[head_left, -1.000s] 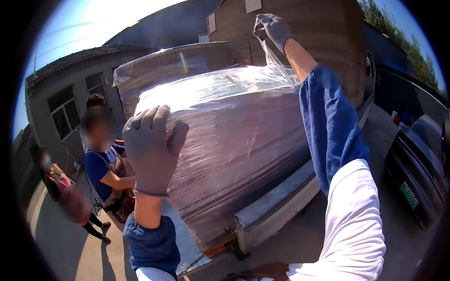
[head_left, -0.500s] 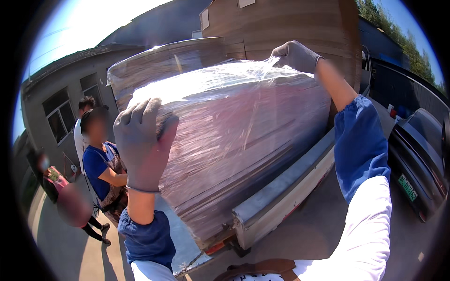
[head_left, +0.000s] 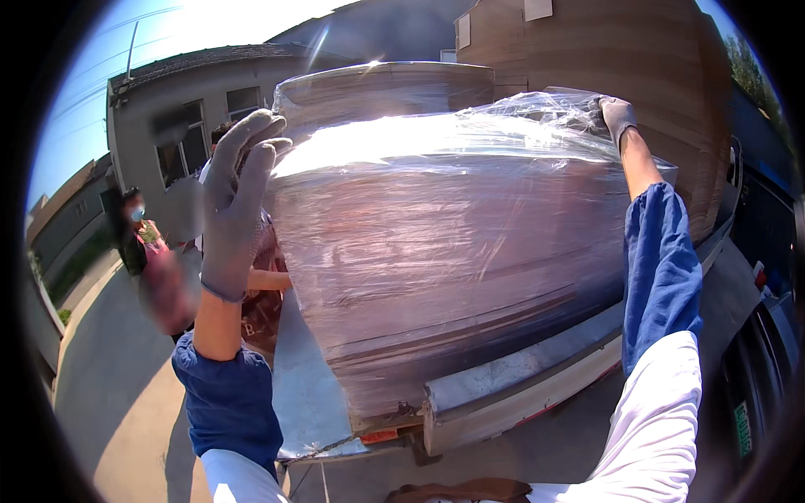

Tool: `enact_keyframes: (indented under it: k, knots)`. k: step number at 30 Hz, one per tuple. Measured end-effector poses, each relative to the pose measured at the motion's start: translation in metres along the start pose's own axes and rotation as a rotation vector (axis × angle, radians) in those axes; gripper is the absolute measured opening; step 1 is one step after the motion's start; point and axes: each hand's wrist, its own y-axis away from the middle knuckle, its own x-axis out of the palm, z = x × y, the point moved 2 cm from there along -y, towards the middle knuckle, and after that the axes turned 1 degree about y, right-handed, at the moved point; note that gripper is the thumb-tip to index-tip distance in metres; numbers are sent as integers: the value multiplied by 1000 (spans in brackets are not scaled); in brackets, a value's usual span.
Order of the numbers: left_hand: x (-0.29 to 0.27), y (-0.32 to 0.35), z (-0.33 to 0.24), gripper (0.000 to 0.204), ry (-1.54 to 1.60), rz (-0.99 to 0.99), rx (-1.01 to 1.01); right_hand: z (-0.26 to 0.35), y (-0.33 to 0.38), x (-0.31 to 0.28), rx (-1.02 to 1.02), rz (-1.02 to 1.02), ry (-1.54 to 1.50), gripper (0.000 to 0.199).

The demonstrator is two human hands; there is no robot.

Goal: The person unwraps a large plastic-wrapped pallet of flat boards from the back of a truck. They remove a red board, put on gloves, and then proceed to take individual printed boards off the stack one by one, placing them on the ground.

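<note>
I see my right hand [head_left: 617,117] clasping film [head_left: 558,113] atop the wrapped stack [head_left: 453,251]. My left hand [head_left: 233,210], loosely spread, partly hides a co-worker [head_left: 267,280]; a dark car [head_left: 765,352] stands right.

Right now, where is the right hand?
In the head view, the right hand is at upper right, gripping clear film atop the wrapped stack, in front of the brown cardboard.
</note>
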Motion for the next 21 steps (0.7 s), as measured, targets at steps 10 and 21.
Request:
enact_keyframes:
  k: [10,21]
  knots:
    - [-16,28,94,31,-1061,544,-224,129,211,-145,58,168,-967,21]
    - [26,20,164,25,-1120,586,-207,156,280,-239,-229,214,-490,33]
